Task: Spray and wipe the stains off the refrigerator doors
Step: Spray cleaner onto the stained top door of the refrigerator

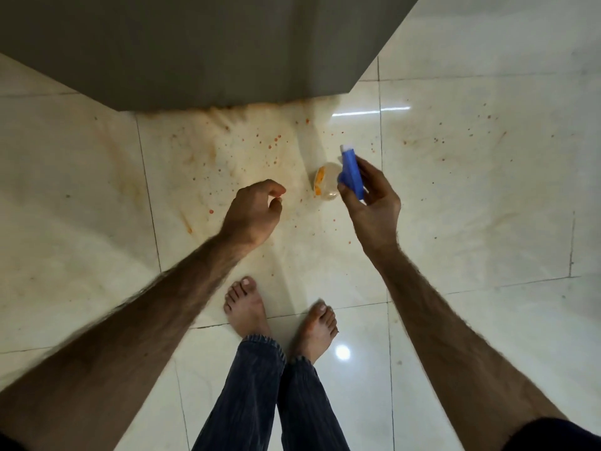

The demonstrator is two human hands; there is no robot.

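Note:
I look straight down at the floor in front of the grey refrigerator, whose door face fills the top of the view. My right hand grips the blue trigger head of a spray bottle; its clear body with an orange label hangs below the hand, nozzle pointing toward the fridge. My left hand hovers beside it, fingers curled loosely, holding nothing. No cloth is in view.
Cream marble floor tiles carry orange-red splatters and smears, densest at the foot of the fridge. My bare feet and dark jeans stand just behind the stained patch.

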